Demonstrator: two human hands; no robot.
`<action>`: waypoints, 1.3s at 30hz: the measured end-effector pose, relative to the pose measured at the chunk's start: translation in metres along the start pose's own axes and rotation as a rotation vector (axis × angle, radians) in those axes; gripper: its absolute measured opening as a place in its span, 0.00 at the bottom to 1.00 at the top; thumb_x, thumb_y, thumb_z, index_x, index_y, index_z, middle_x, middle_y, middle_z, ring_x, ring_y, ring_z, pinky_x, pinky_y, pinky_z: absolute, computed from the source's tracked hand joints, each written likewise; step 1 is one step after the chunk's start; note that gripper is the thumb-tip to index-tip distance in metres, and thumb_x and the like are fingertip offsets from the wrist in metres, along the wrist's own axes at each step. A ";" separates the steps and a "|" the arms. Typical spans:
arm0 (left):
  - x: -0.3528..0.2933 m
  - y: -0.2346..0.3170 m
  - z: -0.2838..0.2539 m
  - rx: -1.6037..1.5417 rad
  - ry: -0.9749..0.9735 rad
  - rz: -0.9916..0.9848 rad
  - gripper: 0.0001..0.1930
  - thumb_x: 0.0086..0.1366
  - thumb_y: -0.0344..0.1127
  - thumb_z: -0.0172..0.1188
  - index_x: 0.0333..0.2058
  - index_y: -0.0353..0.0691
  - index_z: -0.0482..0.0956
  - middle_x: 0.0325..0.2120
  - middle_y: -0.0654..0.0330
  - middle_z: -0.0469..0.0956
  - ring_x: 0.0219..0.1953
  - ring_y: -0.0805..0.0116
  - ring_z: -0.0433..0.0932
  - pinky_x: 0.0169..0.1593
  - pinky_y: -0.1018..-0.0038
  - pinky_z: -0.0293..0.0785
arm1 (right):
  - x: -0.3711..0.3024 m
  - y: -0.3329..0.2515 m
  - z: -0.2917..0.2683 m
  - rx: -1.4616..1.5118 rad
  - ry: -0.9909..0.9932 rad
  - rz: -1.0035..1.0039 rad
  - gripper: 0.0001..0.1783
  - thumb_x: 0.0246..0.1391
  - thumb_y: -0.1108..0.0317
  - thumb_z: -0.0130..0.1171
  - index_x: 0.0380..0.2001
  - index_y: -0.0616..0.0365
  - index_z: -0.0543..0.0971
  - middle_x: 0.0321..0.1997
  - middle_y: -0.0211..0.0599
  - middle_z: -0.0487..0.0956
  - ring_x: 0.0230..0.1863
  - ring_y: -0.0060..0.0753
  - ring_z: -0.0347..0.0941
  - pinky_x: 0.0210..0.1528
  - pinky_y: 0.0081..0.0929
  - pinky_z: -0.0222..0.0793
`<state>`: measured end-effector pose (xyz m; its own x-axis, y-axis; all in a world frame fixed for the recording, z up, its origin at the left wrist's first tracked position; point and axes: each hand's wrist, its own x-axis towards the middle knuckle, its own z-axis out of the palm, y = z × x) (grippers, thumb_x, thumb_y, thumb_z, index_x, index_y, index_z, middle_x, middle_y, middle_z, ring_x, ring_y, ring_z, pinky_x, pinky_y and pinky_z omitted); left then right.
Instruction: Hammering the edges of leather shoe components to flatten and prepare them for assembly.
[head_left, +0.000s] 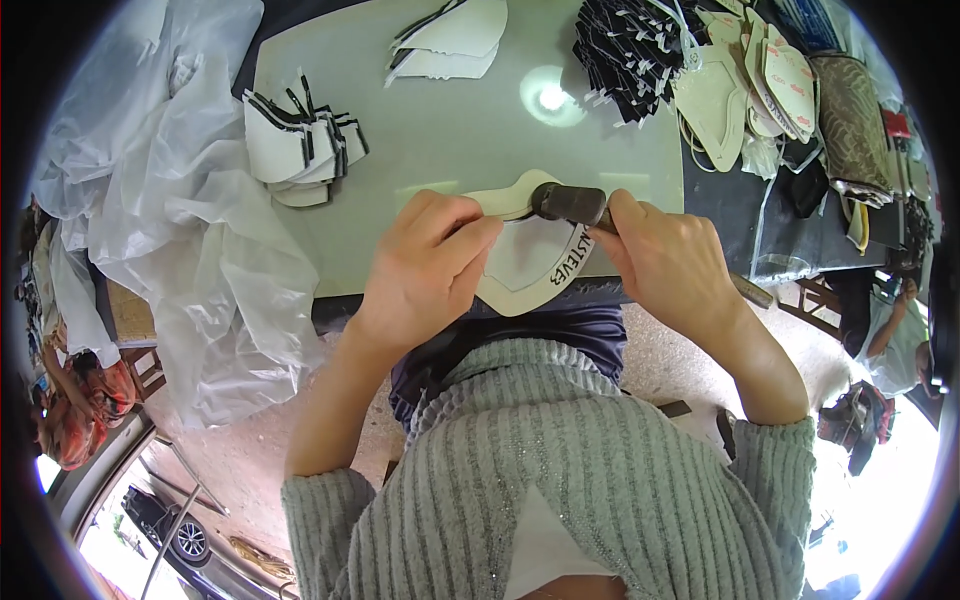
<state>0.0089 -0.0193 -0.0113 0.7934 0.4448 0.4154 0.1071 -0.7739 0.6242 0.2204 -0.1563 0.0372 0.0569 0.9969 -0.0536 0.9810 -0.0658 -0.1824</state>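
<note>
At the near edge of the table, my left hand [425, 260] is closed, its thumb and fingers pinching the left edge of a cream, curved flat piece [533, 297]. This piece has a large cut-out and hand-drawn black marks along its right side; paler material shows through the middle. My right hand [675, 255] is wrapped round a hammer [580, 205], whose wooden handle sticks out below the wrist. The dark hammer head rests over or on the upper part of the cream piece; contact is hard to tell. My left fingers hide part of the piece's left edge.
Fanned white pieces with black edging [300, 145] and a smaller white stack [450, 45] lie on the pale tabletop [420, 140]. A dark bundle of pieces [625, 60] and cream templates [720, 105] sit at the far right. Plastic sheeting [200, 230] drapes over the left side.
</note>
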 end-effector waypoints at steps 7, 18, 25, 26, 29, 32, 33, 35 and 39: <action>0.000 -0.001 -0.003 0.057 -0.063 0.089 0.13 0.49 0.21 0.64 0.36 0.36 0.81 0.33 0.59 0.75 0.35 0.58 0.75 0.37 0.67 0.75 | 0.000 -0.001 -0.002 0.048 0.020 0.009 0.17 0.62 0.57 0.58 0.28 0.57 0.68 0.15 0.35 0.72 0.15 0.43 0.73 0.16 0.36 0.67; 0.000 0.001 -0.002 0.056 -0.084 0.079 0.15 0.46 0.21 0.63 0.36 0.37 0.82 0.34 0.60 0.75 0.36 0.58 0.75 0.38 0.66 0.75 | 0.000 -0.003 -0.008 0.094 -0.001 -0.003 0.17 0.63 0.57 0.57 0.29 0.58 0.68 0.16 0.36 0.73 0.16 0.44 0.73 0.17 0.36 0.67; -0.002 0.001 -0.002 0.054 -0.089 0.069 0.15 0.46 0.21 0.63 0.36 0.37 0.81 0.34 0.59 0.75 0.37 0.58 0.75 0.40 0.66 0.75 | 0.003 -0.013 -0.012 0.089 -0.054 -0.034 0.16 0.61 0.60 0.59 0.29 0.59 0.68 0.17 0.36 0.73 0.15 0.42 0.74 0.17 0.36 0.69; -0.002 0.000 -0.002 0.061 -0.087 0.065 0.15 0.46 0.21 0.63 0.36 0.37 0.81 0.34 0.59 0.75 0.37 0.58 0.75 0.40 0.66 0.75 | 0.005 -0.012 -0.011 0.092 -0.052 -0.042 0.16 0.61 0.60 0.59 0.29 0.59 0.68 0.17 0.36 0.73 0.15 0.42 0.74 0.17 0.36 0.69; 0.000 0.002 0.001 0.036 -0.049 0.090 0.16 0.46 0.20 0.63 0.37 0.37 0.82 0.33 0.60 0.75 0.36 0.58 0.75 0.40 0.67 0.75 | 0.001 -0.013 -0.011 0.210 0.120 -0.061 0.17 0.62 0.58 0.58 0.29 0.59 0.68 0.17 0.35 0.74 0.16 0.43 0.74 0.17 0.35 0.69; 0.001 0.000 0.004 0.056 -0.042 0.083 0.16 0.46 0.21 0.63 0.37 0.37 0.82 0.32 0.60 0.75 0.35 0.58 0.74 0.38 0.66 0.74 | 0.001 -0.014 -0.006 0.076 -0.041 -0.037 0.16 0.62 0.58 0.59 0.29 0.59 0.69 0.16 0.36 0.74 0.15 0.43 0.74 0.16 0.36 0.68; -0.003 0.004 0.008 0.065 0.008 0.040 0.15 0.46 0.21 0.63 0.37 0.37 0.82 0.32 0.60 0.75 0.35 0.58 0.74 0.38 0.65 0.74 | 0.001 -0.015 -0.008 0.112 -0.003 -0.017 0.16 0.61 0.59 0.59 0.29 0.59 0.69 0.16 0.36 0.73 0.15 0.43 0.74 0.16 0.36 0.68; -0.003 0.011 0.017 0.078 0.059 -0.008 0.15 0.47 0.21 0.63 0.37 0.37 0.82 0.32 0.60 0.75 0.35 0.58 0.74 0.37 0.65 0.73 | 0.003 -0.016 -0.005 0.150 0.034 -0.001 0.16 0.61 0.59 0.59 0.29 0.59 0.69 0.16 0.37 0.73 0.15 0.43 0.74 0.16 0.36 0.68; -0.004 0.017 0.018 0.111 0.148 -0.142 0.11 0.53 0.20 0.64 0.37 0.36 0.83 0.31 0.58 0.77 0.33 0.57 0.75 0.35 0.66 0.72 | 0.002 -0.012 0.001 0.079 -0.001 0.031 0.15 0.61 0.59 0.59 0.31 0.59 0.70 0.16 0.37 0.74 0.16 0.43 0.75 0.17 0.36 0.69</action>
<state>0.0184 -0.0424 -0.0141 0.6696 0.6082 0.4262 0.2834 -0.7397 0.6103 0.2087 -0.1536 0.0380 0.0866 0.9943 -0.0618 0.9611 -0.0997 -0.2575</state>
